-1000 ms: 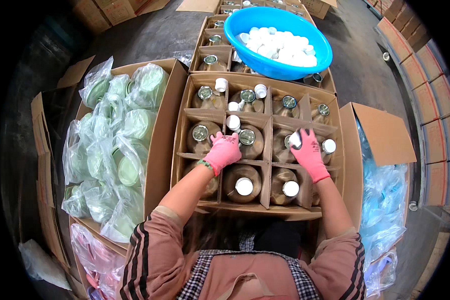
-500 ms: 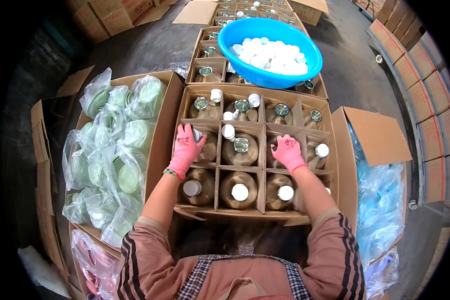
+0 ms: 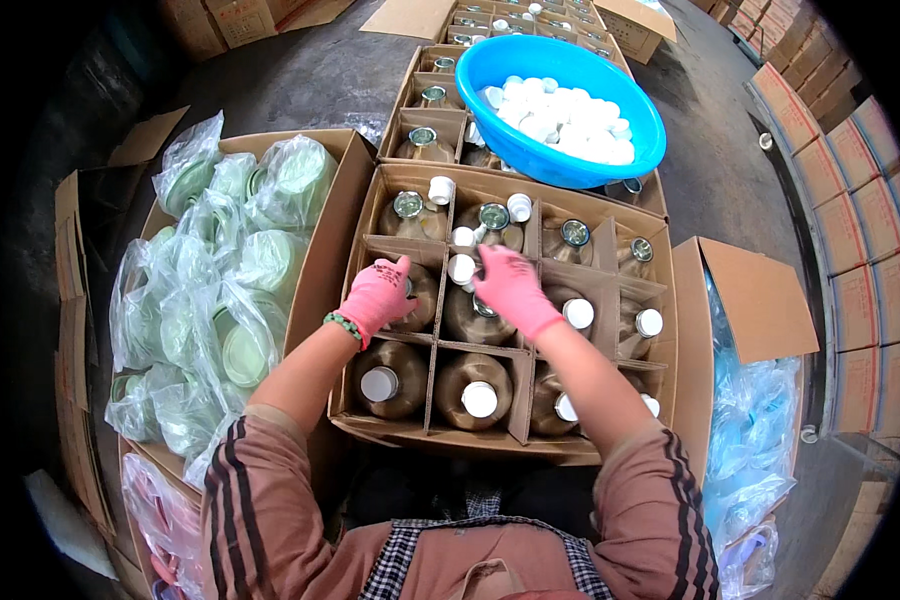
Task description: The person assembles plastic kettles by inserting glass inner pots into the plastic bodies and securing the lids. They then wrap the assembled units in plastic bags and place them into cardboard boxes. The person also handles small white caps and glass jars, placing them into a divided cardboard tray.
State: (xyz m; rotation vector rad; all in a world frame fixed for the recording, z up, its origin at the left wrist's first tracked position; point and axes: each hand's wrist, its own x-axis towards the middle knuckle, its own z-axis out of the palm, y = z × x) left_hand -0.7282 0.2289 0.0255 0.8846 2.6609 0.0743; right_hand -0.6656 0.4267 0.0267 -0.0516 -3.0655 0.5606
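Left fingers: my pink-gloved left hand (image 3: 378, 295) is curled down over the top of a brown bottle (image 3: 415, 298) in the middle row's left cell; the mouth is hidden under the glove.
Right fingers: my right hand (image 3: 511, 288) lies fingers-forward over the centre bottle (image 3: 470, 318), tips touching a white cap (image 3: 462, 268); whether they pinch it, I cannot tell.
Divided carton (image 3: 660, 290): brown bottles upright in cardboard cells; near row already capped white, far row showing metal seals with loose caps beside.
Blue basin (image 3: 650, 135): full of white caps, sitting on the next carton beyond.
Left box (image 3: 325, 250): bagged pale green lids.
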